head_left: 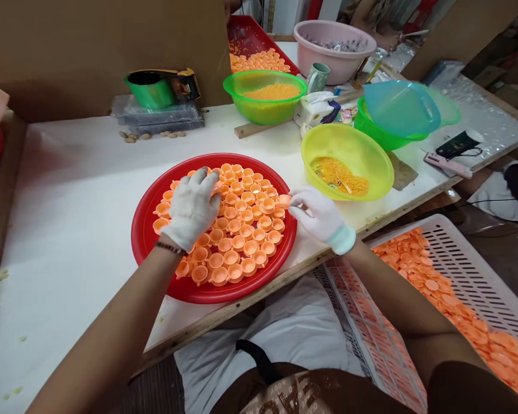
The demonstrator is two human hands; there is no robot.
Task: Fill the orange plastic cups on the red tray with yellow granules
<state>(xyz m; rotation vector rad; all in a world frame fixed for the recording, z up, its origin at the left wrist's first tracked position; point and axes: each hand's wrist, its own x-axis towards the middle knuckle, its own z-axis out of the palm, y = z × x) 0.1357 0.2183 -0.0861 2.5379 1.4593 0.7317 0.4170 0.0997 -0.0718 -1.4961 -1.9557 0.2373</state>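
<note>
At the right edge of the round red tray (141,238), the gloved right hand (322,218) pinches a small orange cup (283,201) between thumb and fingers. The left hand (192,206) (gloved too, its fingertips greyish) lies over the other cups (232,257) toward the tray's left edge, fingers bent, though I cannot tell whether it grips one. The tray sits at the white table's (77,230) near edge, a yellow bowl (373,158) beyond its right edge.
</note>
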